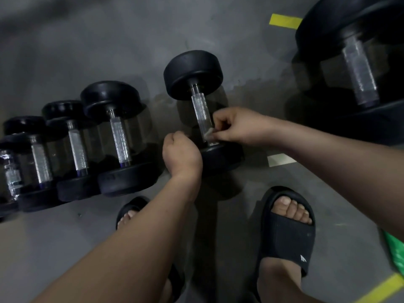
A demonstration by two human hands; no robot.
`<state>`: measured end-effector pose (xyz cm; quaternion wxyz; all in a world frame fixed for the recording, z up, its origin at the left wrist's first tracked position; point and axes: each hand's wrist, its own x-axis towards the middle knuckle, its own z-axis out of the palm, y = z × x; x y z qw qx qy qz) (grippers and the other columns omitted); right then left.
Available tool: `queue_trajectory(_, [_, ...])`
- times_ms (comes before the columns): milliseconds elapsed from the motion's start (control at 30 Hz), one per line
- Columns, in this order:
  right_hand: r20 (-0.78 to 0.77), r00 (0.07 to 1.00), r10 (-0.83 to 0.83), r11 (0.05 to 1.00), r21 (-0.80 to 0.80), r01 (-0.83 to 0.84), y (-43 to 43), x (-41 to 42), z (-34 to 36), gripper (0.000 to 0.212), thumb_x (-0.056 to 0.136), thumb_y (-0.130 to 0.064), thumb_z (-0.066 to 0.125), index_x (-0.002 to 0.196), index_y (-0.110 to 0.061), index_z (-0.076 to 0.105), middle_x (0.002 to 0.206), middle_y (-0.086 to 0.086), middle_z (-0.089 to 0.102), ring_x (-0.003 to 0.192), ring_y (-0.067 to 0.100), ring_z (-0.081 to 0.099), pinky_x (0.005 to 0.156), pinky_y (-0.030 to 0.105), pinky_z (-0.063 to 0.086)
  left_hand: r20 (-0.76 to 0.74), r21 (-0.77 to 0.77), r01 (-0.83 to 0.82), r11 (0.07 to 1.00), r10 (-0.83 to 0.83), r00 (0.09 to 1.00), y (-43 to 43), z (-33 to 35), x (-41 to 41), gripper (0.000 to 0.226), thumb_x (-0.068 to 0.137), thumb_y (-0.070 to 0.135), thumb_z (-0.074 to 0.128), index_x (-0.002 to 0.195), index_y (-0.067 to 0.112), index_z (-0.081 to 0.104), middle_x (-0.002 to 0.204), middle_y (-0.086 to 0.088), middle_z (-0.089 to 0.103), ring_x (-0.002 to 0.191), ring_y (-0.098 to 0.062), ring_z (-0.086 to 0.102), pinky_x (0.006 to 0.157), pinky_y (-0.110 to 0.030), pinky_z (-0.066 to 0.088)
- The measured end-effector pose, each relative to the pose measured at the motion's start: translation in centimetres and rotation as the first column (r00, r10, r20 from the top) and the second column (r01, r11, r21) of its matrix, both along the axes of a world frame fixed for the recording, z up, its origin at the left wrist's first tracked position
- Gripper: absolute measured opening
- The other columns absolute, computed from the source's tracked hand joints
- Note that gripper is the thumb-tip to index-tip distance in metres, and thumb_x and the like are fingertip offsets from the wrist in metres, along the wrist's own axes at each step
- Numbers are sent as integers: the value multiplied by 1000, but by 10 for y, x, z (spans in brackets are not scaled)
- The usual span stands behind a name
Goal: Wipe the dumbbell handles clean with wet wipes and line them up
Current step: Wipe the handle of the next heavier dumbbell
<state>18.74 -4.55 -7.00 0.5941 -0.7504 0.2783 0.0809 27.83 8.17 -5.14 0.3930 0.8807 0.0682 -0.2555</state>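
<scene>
The right hand (235,125) fingers pinch a wet wipe (207,134) against the dumbbell (202,110) handle at twelve o'clock; the left hand (181,154) is fisted. The round-headed dumbbell may roll, since nothing steadies it.

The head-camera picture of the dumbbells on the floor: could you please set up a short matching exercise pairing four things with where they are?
Things:
1. wet wipe
2. right hand
3. left hand
4. largest dumbbell

Places:
A. closed, beside the near weight of the middle dumbbell
B. far right, apart from the row
C. pressed against the low end of the middle dumbbell's handle
D. pinching the wipe at that handle

Pairs: 1-C, 2-D, 3-A, 4-B
</scene>
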Motion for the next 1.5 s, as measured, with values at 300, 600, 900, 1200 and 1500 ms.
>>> queue_trajectory(300, [-77,987,144,969,-191,-157,-7,14,6,32,82,-26,79,67,-18,52,64,-7,55,52,2,43,50,22,35,36,28,25,999,-26,999,5,-6,7,29,99,14,40,95,6,67,76,9,52,70,-12,47,58,-20,29])
queue_trajectory(600, [-100,983,154,938,-296,-177,-10,29,15,31,81,-35,80,70,-14,58,68,-3,63,57,8,51,50,22,37,40,42,31,999,-33,999,8,-7,12,31,98,16,41,93,4,68,82,-3,61,76,-19,53,62,-23,33])
queue_trajectory(900, [-217,951,219,920,-280,-275,-3,27,18,42,76,-44,82,64,-15,54,57,-4,55,49,8,43,43,22,32,55,42,93,995,-96,994,13,-12,16,31,99,15,39,98,2,67,79,0,57,75,-19,52,57,-7,31])
queue_trajectory(1200, [-191,979,70,992,-86,-88,1,7,19,22,82,-29,81,81,-17,63,69,-4,62,57,7,52,51,21,41,-11,4,82,997,-82,997,22,-8,21,35,96,19,38,103,0,68,99,-15,66,98,-33,57,79,-33,41])
queue_trajectory(1500, [-68,989,-131,991,25,133,19,7,25,22,87,1,64,85,-21,64,72,0,63,56,6,55,55,25,47,39,-73,23,997,-21,999,20,16,30,27,100,22,40,91,5,58,109,-20,67,103,-36,62,92,-38,49])
